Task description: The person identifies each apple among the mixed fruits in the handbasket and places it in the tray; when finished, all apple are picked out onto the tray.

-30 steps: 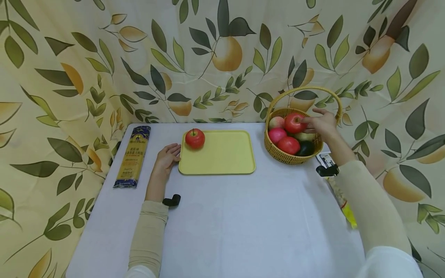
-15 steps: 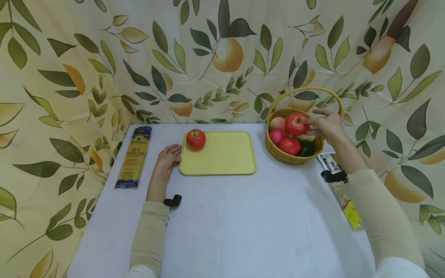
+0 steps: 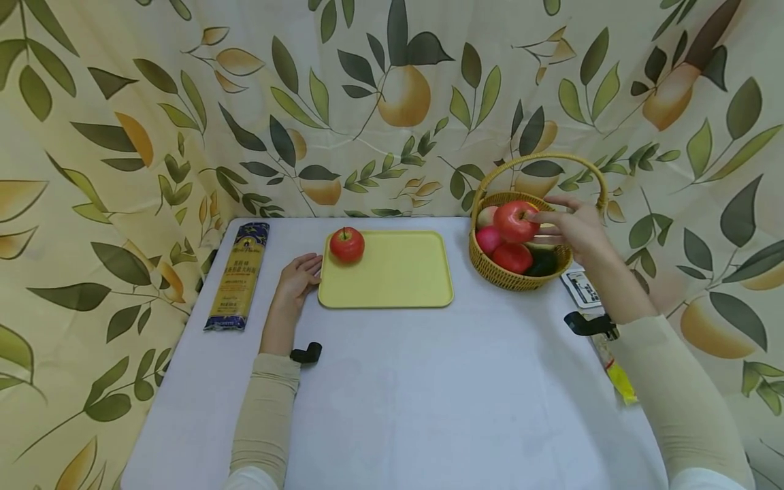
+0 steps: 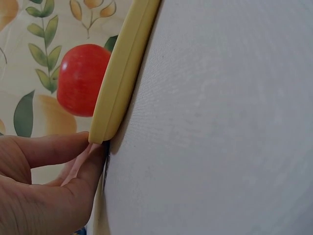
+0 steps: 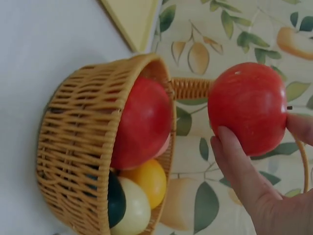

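Far left: gold packet (image 3: pixel 235 279) with blue ends, flat on the white table (image 3: pixel 398 395). Markings: one Latin-script line near the top, Chinese characters below; too small to read reliably. Next, rightward: left hand (image 3: pixel 297 279) at the left edge of the yellow tray (image 3: pixel 398 272), pinching the rim, thumb above and fingertips beneath; position unchanged from the earlier frames. In the tray's upper-left corner: red apple (image 3: pixel 347 245), upright, likewise unmoved. Right of the tray: wicker basket (image 3: pixel 502 275), containing pink, red, dark green, pale and yellow produce. Above the basket: second apple (image 3: pixel 514 221), grasped between thumb and fingers of the right hand (image 3: pixel 576 228). Compare with one second ago: slight leftward shift of second apple, more of the pale peach (image 3: pixel 486 216) now covered. Far right: second packet (image 3: pixel 622 384), partly behind the right forearm; white label (image 3: pixel 580 289) with dark print, illegible; yellow end exposed.
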The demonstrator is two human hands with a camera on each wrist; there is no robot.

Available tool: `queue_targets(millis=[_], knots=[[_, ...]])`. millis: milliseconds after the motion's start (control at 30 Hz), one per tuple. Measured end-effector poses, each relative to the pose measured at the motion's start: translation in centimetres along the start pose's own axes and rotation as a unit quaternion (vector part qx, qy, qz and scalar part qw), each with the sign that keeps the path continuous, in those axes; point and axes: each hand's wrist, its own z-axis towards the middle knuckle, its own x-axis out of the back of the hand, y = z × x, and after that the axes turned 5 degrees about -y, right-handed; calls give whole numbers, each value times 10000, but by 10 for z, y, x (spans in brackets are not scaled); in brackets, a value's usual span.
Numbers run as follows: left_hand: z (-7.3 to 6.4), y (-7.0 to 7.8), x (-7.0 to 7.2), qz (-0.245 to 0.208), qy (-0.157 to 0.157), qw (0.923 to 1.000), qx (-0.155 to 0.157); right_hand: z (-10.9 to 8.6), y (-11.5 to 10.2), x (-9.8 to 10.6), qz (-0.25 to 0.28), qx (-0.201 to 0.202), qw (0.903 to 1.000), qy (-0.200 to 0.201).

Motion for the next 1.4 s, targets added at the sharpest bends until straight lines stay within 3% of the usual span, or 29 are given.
queue_targets(millis=[433,800,1067,1400], knots=[[-1,1,0,-11,67,10000,-41,-7,-14,-31,-260,209,9993,-151],[-2,3,-2,10,53,10000,-61,-2,-24,-62,-393,292,9983,-321],[2,2,-3,-108,46,9999,-109,5,-27,-83,-167,387,9980,-479],[1,1,-2,-84,31,9999,-144,22,-27,-110,181,176,9968,-755]])
